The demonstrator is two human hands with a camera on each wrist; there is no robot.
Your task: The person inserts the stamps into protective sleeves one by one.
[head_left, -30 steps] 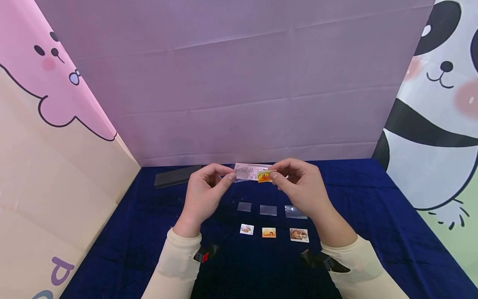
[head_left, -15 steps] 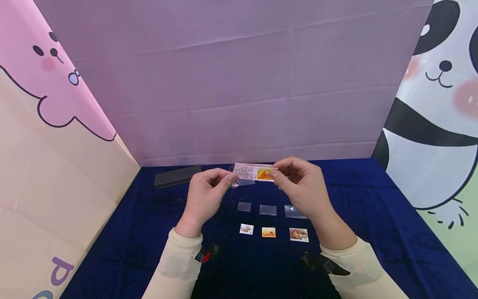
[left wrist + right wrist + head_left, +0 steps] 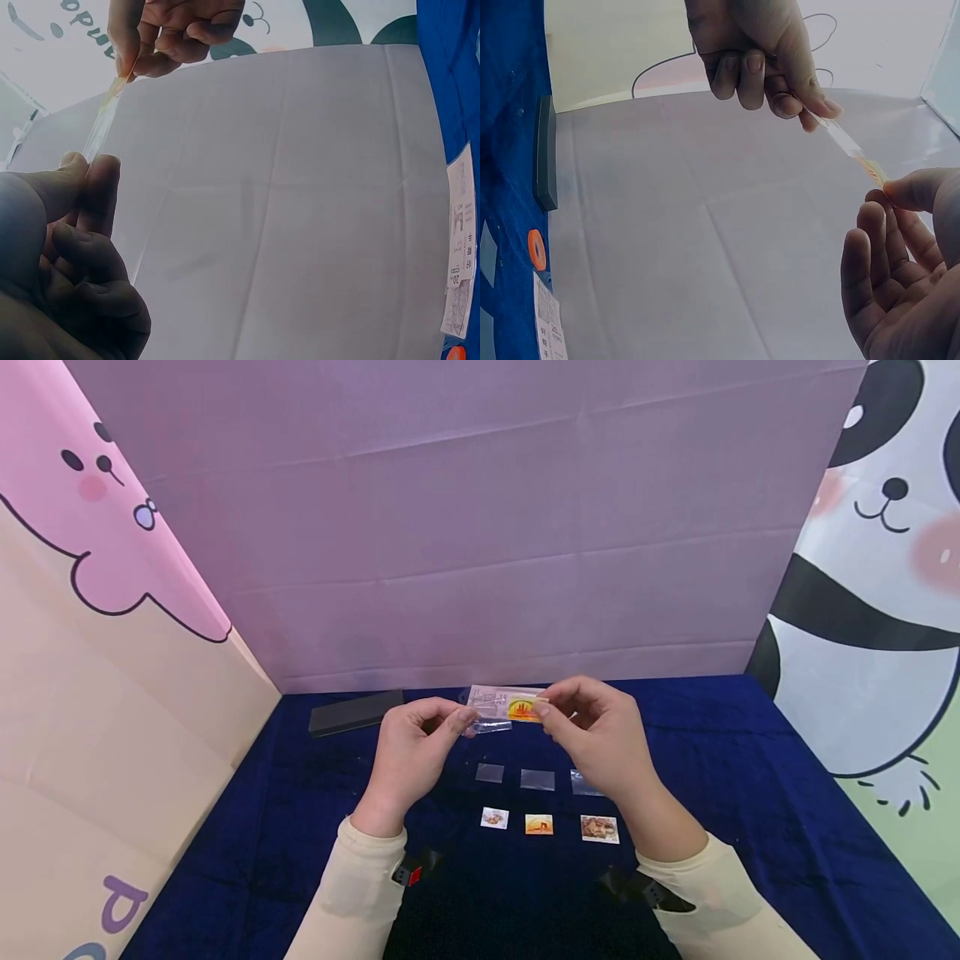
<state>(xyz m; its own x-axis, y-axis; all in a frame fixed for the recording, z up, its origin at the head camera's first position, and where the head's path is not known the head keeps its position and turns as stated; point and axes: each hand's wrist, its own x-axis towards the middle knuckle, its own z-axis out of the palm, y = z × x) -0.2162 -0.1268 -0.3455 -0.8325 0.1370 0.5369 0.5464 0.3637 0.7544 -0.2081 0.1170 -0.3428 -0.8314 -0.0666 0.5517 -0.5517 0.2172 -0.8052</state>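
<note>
My left hand (image 3: 408, 756) pinches a small clear plastic sleeve (image 3: 844, 140) by its left end, between thumb and forefinger. Opposite it, my right hand (image 3: 603, 739) pinches the right edge of a yellow stamp (image 3: 521, 708) with a red picture. In the right wrist view the stamp meets the sleeve's end; whether it is inside I cannot tell. On the cloth below lie three more stamps: a white one (image 3: 494, 818), an orange one (image 3: 538, 824) and a larger brown one (image 3: 600, 829). Behind them lie clear sleeves (image 3: 537, 780), the rightmost partly hidden by my right hand.
A dark flat box (image 3: 356, 713) lies at the back left of the blue cloth (image 3: 300, 827). Behind my hands lies a pale pink printed slip (image 3: 487, 695). An orange ring (image 3: 537, 250) shows beside it in the right wrist view. A fabric wall (image 3: 480, 568) rises behind.
My right hand has moved slightly left, bringing the yellow stamp closer to my left hand. The stamp, tilted at first, now lies straighter. My left hand has shifted slightly down and right.
</note>
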